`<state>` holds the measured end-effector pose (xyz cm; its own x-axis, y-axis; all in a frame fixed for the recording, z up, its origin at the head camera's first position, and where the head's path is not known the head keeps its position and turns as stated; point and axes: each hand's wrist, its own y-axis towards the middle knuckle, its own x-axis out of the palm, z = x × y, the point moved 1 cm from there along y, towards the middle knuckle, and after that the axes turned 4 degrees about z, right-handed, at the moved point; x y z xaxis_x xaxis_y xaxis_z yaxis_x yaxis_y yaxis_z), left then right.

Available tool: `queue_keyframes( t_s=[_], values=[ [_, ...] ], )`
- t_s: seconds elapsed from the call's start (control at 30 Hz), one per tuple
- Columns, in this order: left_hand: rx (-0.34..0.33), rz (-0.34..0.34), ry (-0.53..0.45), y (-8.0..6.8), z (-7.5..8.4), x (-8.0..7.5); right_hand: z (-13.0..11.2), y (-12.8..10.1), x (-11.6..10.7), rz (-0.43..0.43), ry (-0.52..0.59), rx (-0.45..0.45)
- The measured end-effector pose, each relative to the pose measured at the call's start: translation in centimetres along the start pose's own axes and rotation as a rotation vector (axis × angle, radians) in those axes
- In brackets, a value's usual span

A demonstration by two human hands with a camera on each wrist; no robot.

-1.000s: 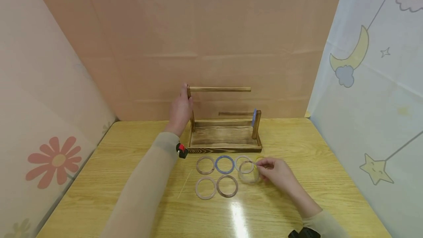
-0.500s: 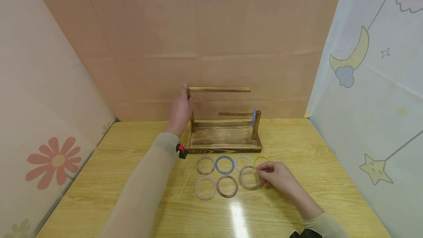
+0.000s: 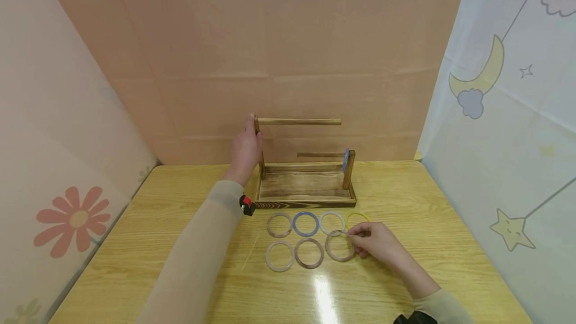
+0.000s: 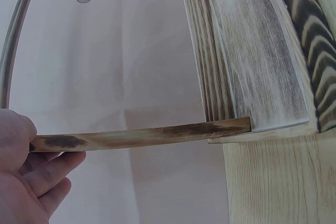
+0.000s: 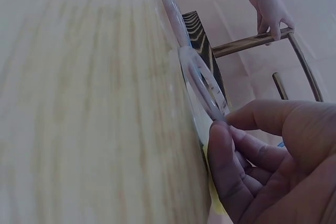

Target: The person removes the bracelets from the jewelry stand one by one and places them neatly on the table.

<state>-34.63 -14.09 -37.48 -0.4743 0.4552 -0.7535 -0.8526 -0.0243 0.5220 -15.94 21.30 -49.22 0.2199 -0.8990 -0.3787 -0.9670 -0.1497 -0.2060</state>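
Observation:
In the head view my left hand [image 3: 245, 151] grips the top of the tall left post [image 3: 262, 164] of a wooden bangle stand [image 3: 306, 204]. The left wrist view shows the thumb and fingers on both sides of that post. My right hand [image 3: 379, 244] pinches the right edge of a brownish translucent bangle [image 3: 340, 260], low over the table. In the right wrist view this bangle [image 5: 195, 80] tilts between thumb and forefinger. A blue bangle [image 3: 345, 161] hangs on the stand's lower rod [image 3: 318, 154], against the short right post. The upper rod [image 3: 299, 121] carries nothing.
Behind the held bangle lie a brownish bangle [image 3: 269, 225], a blue bangle [image 3: 295, 225], a whitish bangle [image 3: 332, 213] and a yellow bangle [image 3: 358, 214]. A pale pink bangle [image 3: 280, 270] and a brown bangle [image 3: 309, 267] lie to its left. A pink cloth backdrop [image 3: 297, 54] stands behind the stand.
My right hand has lowered the brownish bangle toward the front of the table, off its overlap with the whitish bangle. More of the yellow bangle shows. My left hand stays on the post.

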Motion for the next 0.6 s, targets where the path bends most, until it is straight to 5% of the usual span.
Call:
queue_keyframes(
  t_s=[0.6],
  values=[
    [0.019,0.014,-0.011,0.02,-0.29,0.34,0.00,0.02,0.08,-0.025,-0.074,-0.008]
  ],
)
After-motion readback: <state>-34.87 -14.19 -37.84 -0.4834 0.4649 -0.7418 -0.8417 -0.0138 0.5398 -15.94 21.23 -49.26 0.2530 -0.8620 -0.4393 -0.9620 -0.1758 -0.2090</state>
